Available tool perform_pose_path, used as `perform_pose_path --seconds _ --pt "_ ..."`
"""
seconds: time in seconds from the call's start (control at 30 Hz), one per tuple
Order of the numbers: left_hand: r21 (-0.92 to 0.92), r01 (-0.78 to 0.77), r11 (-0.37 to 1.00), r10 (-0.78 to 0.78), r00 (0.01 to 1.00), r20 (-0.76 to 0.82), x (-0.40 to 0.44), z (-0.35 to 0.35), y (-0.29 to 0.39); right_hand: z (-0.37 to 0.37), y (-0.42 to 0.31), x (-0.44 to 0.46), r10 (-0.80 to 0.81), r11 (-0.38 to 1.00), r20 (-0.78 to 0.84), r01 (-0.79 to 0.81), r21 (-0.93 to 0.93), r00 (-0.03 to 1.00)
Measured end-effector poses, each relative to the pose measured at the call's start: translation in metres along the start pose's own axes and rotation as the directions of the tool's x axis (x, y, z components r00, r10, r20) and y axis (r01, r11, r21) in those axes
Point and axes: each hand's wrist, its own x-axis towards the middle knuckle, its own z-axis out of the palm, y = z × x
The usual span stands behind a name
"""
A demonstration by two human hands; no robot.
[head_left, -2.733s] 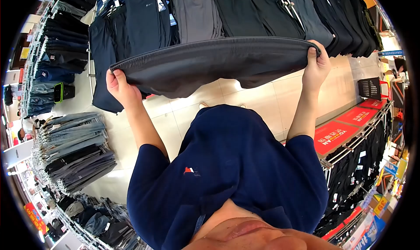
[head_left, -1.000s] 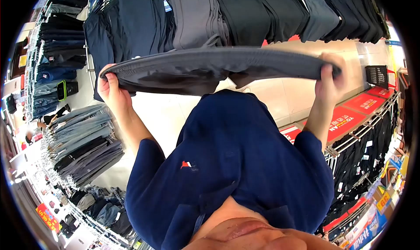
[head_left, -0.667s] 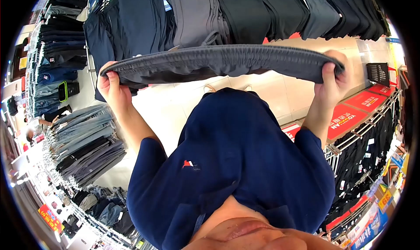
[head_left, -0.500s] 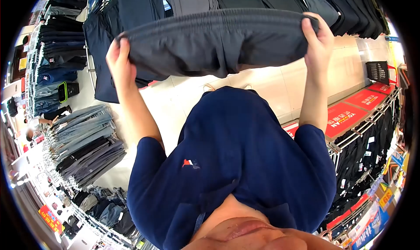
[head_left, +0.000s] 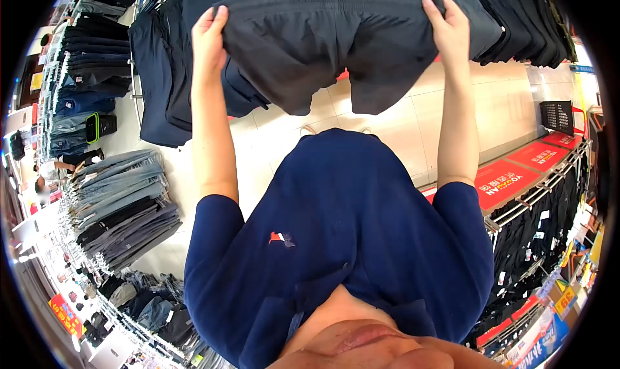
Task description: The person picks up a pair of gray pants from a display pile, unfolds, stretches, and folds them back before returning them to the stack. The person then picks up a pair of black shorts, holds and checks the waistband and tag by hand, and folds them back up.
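Note:
A pair of black shorts (head_left: 323, 39) with a gathered elastic waistband is stretched out in front of me. My left hand (head_left: 210, 42) grips one end of the waistband, thumb on the near side. At the other end, my right hand (head_left: 449, 30) pinches the waistband the same way. Both legs of the shorts hang down, with a gap between them. The fingers behind the cloth are partly hidden.
Dark trousers (head_left: 158, 78) hang on a rack ahead. To the left are racks of jeans (head_left: 119, 181) and a person (head_left: 51, 172). A rail with red signs (head_left: 507, 181) runs along the right, near a black basket (head_left: 557, 115). Pale tiled floor (head_left: 497, 104) shows between.
Both hands have moved up and away from me with the shorts and come closer together. The waistband is less stretched, and the legs now hang into view.

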Motion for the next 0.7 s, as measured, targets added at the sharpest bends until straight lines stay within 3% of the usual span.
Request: perform_pose_path --seconds 0.03,0.07,0.1,0.17,0.37,0.43,0.5,0.57,0.63,0.7 --pt "-0.049 0.010 0.999 -0.009 1.000 0.010 0.008 0.009 -0.003 0.007 0.004 0.005 0.004 0.998 -0.001 -0.004 0.060 1.000" --pt "-0.018 -0.038 0.999 0.038 0.999 -0.007 0.008 0.011 -0.004 0.007 0.004 0.006 -0.037 0.998 -0.050 0.034 -0.061 0.998" --pt "-0.019 -0.042 0.999 0.042 0.999 -0.004 0.004 0.016 0.002 0.005 0.002 0.007 -0.041 0.997 -0.053 0.037 -0.062 0.998" --pt "-0.086 -0.092 0.992 0.092 0.996 0.000 -0.002 0.025 0.017 0.002 -0.003 0.006 0.094 0.928 -0.074 -0.061 0.366 0.993" --pt "-0.140 -0.108 0.984 0.105 0.994 -0.030 -0.007 0.051 0.026 0.007 0.005 0.010 0.111 0.924 -0.085 -0.072 0.375 0.990" --pt "-0.093 -0.076 0.993 0.073 0.997 -0.033 -0.012 0.077 0.018 0.035 -0.018 0.000 0.167 0.846 -0.078 -0.102 0.524 0.983" --pt "0.160 -0.105 0.982 0.095 0.993 0.071 -0.016 0.099 -0.009 0.065 -0.022 -0.009 0.016 0.983 -0.115 0.006 0.182 0.993" --pt "0.255 -0.211 0.944 0.175 0.972 0.157 -0.035 0.141 -0.013 0.097 -0.045 -0.029 -0.055 0.995 0.016 0.054 0.078 0.998" --pt "0.367 -0.276 0.888 0.251 0.961 0.115 -0.050 0.163 -0.010 0.118 -0.048 -0.044 -0.029 0.998 0.008 0.028 0.062 1.000" --pt "0.359 -0.207 0.910 0.174 0.977 0.122 -0.050 0.157 -0.010 0.112 -0.056 -0.049 0.016 0.991 0.057 -0.024 0.135 0.998"
